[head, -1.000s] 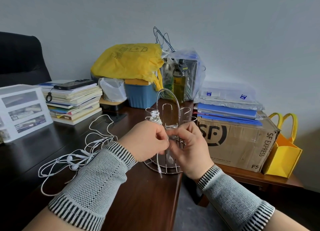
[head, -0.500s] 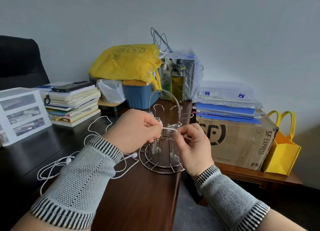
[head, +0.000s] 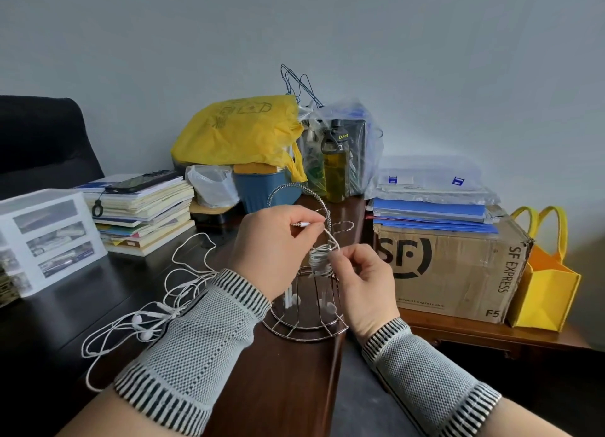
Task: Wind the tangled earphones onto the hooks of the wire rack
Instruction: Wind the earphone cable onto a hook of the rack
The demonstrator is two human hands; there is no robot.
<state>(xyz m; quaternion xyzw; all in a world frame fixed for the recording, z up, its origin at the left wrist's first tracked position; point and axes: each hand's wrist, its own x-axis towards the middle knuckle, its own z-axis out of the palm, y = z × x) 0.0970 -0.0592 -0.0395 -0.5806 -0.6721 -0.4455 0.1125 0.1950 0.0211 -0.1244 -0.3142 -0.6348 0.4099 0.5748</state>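
The left hand (head: 271, 243) pinches the earphone plug (head: 302, 224), lying level with its tip pointing left. The right hand (head: 366, 282) pinches the cable at the coil (head: 320, 256) wound on the upright wire rack (head: 304, 325). Loose tangled earphones (head: 144, 318) lie to the left on the desk (head: 59, 305).

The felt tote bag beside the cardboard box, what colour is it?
Yellow: the felt tote bag shows best in the head view.

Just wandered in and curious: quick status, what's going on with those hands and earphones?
Left hand pinches the plug end; right hand pinches cord at the coil on the wire rack. More tangled earphones lie on the desk. Nothing blocking.
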